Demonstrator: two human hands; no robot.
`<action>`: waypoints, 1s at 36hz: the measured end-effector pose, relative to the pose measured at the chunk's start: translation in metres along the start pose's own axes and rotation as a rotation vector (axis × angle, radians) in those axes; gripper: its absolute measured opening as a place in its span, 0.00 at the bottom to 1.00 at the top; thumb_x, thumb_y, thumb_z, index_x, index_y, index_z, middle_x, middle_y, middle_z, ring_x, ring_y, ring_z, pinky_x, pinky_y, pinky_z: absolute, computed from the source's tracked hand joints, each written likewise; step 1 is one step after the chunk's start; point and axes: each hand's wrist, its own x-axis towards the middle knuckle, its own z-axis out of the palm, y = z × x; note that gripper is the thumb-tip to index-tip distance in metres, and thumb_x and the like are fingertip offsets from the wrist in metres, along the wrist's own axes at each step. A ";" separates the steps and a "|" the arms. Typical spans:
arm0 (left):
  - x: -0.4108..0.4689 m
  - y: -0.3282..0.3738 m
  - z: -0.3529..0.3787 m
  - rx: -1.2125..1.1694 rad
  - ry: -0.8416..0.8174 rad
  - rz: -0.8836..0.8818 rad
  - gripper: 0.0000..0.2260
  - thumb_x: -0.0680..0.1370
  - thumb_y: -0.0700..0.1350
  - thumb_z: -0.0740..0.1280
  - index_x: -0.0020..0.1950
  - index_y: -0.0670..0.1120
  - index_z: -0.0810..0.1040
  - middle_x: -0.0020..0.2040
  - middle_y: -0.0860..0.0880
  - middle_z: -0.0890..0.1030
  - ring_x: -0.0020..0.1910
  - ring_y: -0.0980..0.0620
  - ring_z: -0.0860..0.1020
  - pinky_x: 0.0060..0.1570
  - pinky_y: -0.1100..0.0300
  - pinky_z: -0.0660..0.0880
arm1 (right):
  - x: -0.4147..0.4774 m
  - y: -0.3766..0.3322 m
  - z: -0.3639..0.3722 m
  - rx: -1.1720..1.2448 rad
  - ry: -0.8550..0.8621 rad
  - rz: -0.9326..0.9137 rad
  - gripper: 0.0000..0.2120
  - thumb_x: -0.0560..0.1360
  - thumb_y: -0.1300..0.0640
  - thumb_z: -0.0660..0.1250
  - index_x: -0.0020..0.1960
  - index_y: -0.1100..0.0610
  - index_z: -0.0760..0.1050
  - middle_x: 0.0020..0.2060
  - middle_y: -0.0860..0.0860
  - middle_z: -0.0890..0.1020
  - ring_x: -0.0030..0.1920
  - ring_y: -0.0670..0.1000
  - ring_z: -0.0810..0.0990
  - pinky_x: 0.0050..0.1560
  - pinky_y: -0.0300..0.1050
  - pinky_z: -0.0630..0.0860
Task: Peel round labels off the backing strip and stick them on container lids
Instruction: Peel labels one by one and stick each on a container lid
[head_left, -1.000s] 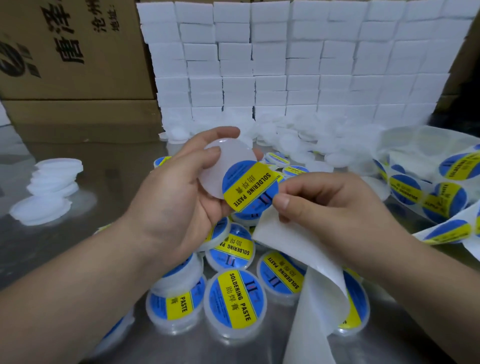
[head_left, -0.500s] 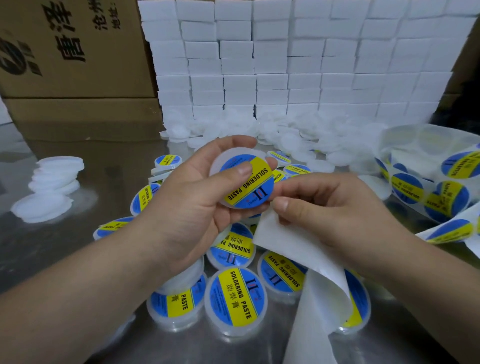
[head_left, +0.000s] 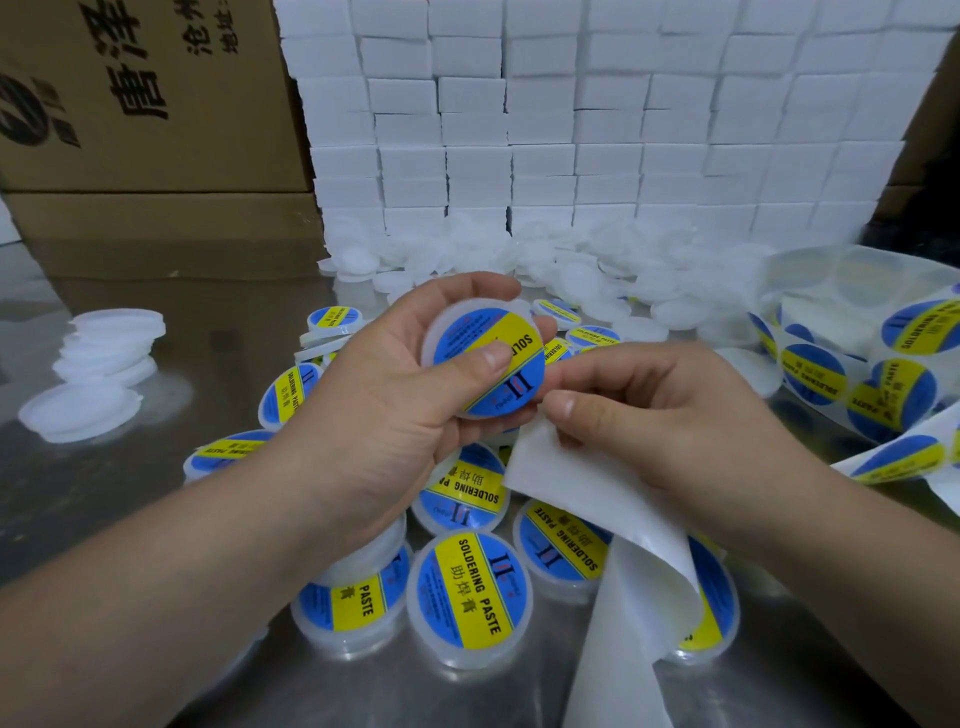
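Two bare hands meet above the metal table (head_left: 130, 493). The left hand (head_left: 395, 415) grips a round lid (head_left: 498, 400), fingers curled behind its rim and the thumb pressed flat on the blue and yellow label (head_left: 514, 356) covering its face. Just beside it, the right hand (head_left: 660, 415) pinches the bare end of the white backing strip (head_left: 571, 483) between thumb and forefinger; the strip curls down toward the near edge. Labelled lids (head_left: 470, 597) lie overlapping under the hands. Plain white lids (head_left: 111, 338) are stacked at the left, white blocks (head_left: 571, 130) form a wall behind, and unpeeled labels (head_left: 883, 395) sit on the strip at the right
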 end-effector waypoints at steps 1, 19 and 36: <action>0.000 0.000 0.000 0.020 0.002 0.008 0.12 0.65 0.42 0.65 0.47 0.50 0.77 0.46 0.48 0.84 0.45 0.49 0.83 0.38 0.60 0.79 | 0.000 0.000 0.000 -0.010 0.002 0.006 0.13 0.73 0.61 0.69 0.40 0.42 0.82 0.27 0.41 0.81 0.31 0.37 0.77 0.36 0.31 0.73; -0.012 0.002 0.017 0.389 0.107 0.065 0.07 0.71 0.47 0.65 0.46 0.57 0.73 0.32 0.48 0.82 0.24 0.50 0.80 0.23 0.65 0.74 | 0.000 -0.001 0.001 -0.260 0.200 -0.138 0.13 0.72 0.46 0.60 0.37 0.52 0.77 0.40 0.50 0.81 0.36 0.42 0.77 0.39 0.41 0.73; -0.010 -0.006 0.007 0.656 0.116 0.123 0.08 0.73 0.52 0.66 0.47 0.61 0.67 0.29 0.51 0.79 0.25 0.54 0.78 0.25 0.60 0.74 | 0.000 0.004 -0.002 -0.613 0.255 -0.206 0.17 0.75 0.49 0.52 0.36 0.58 0.71 0.30 0.49 0.73 0.37 0.49 0.70 0.37 0.41 0.65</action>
